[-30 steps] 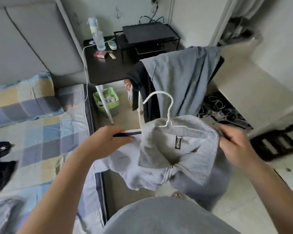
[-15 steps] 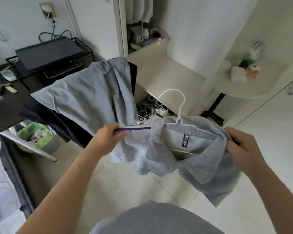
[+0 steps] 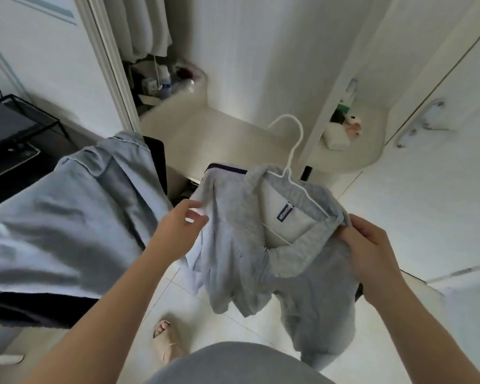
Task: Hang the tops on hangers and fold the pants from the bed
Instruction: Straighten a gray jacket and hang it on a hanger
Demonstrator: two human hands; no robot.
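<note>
The pale tiled floor [image 3: 233, 322] carries a foot in a light slipper [image 3: 166, 339], and behind it rises a white ledge [image 3: 205, 134] with blurred bottles and bags [image 3: 175, 79] crowded at its far end. To the right a rounded white shelf [image 3: 372, 151] holds a white box [image 3: 334, 138], a small plush toy [image 3: 352, 126] just beside it and a green bottle [image 3: 344, 106] behind. At the left edge stands a dark table [image 3: 0, 173] bearing a black wire rack [image 3: 39, 123] — a flat black device [image 3: 0, 120] lies on top.

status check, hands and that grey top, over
Right hand grips grey top at collar; left hand at its other shoulder, grip unclear. Top on white hanger, hook free. Draped clothes beside left arm, not blocking.
</note>
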